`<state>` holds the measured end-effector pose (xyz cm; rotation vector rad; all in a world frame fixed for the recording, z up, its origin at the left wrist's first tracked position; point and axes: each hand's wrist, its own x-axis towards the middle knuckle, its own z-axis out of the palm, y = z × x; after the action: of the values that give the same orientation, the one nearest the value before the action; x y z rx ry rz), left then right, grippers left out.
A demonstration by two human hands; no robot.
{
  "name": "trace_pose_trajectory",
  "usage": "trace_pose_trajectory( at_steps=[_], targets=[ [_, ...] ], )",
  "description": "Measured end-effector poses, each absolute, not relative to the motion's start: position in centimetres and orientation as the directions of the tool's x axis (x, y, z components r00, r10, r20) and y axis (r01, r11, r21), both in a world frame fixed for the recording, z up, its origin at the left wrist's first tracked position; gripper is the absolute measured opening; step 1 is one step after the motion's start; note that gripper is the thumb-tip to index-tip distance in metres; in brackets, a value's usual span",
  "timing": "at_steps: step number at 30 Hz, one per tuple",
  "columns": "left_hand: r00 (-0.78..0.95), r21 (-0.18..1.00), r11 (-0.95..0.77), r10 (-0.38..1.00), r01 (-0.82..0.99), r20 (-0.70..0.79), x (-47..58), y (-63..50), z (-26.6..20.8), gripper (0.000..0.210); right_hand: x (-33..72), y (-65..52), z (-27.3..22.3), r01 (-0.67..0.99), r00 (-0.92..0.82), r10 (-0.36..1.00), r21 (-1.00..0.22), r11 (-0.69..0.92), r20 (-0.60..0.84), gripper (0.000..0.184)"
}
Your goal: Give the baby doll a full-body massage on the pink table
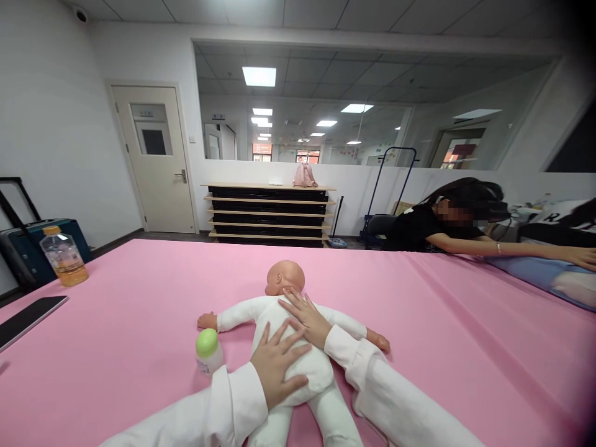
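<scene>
A baby doll [321, 372] with a white cloth body lies face down on the pink-covered table, its bare head turned to the left and its arms stretched out sideways. My left hand [279, 360] rests flat on the doll's lower back, fingers spread. Higher up, my right hand [307, 318] lies flat on the upper back just below the head, its fingers extended. Neither hand grasps anything. Beside the doll's left-side arm, near my left sleeve, stands a small bottle [209, 352] with a light green cap.
The pink sheet [153, 323] covers the table. A drink bottle [64, 256] and a dark phone or tablet [30, 320] are at the left edge. At far right, a person [447, 214] reaches across toward a blue-clothed object [526, 267]. A stacked shelf [270, 214] stands behind.
</scene>
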<state>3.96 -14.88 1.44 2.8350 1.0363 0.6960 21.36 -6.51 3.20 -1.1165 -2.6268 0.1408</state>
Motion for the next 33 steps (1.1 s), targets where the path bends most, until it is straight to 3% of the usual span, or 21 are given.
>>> trace_pose_trajectory(
  at_steps=[6,12,15,16,18,21,25,28,33],
  targets=[
    [0.422,0.320,-0.534,0.833,0.782,0.357,1.9,-16.9,-1.0,0.051,24.3,-9.4,1.7,0.705,-0.634,0.766,-0.331,0.628,0.103,0.053],
    [0.387,0.343,-0.512,0.844,0.788,0.371,0.0,-19.6,-2.0,0.050,25.6,-14.7,3.0,0.732,-0.568,0.820,-0.501,0.462,-0.073,0.055],
    [0.380,0.357,-0.510,0.846,0.783,0.374,0.2,-20.4,1.2,0.038,25.3,-17.4,6.2,0.831,-0.490,0.842,-0.413,0.372,-0.228,0.062],
    [0.380,0.395,-0.507,0.853,0.766,0.359,0.5,-20.3,2.7,0.031,25.0,-18.0,7.5,0.859,-0.467,0.842,-0.365,0.359,-0.269,0.064],
    [0.399,0.519,-0.492,0.870,0.698,0.288,1.3,-19.8,5.6,0.038,24.1,-18.6,10.0,0.877,-0.462,0.843,-0.281,0.389,-0.275,0.057],
    [0.398,0.635,-0.538,0.841,0.554,0.365,3.2,-17.5,7.7,0.043,22.2,-17.4,11.6,0.899,-0.422,0.900,-0.181,0.398,-0.114,0.036],
    [0.388,0.517,-0.632,0.769,0.577,0.508,5.7,-13.1,5.8,0.037,20.1,-13.2,8.5,0.910,-0.316,0.932,-0.222,0.351,0.178,0.018],
    [0.308,0.518,-0.582,0.796,0.627,0.521,6.7,-10.4,3.9,0.035,19.5,-10.7,5.0,0.881,-0.275,0.884,-0.269,0.389,0.379,0.019],
    [0.201,0.469,-0.511,0.801,0.720,0.563,6.8,-8.4,2.6,0.020,19.6,-9.3,2.1,0.850,-0.180,0.804,-0.322,0.417,0.567,0.009]
  ],
)
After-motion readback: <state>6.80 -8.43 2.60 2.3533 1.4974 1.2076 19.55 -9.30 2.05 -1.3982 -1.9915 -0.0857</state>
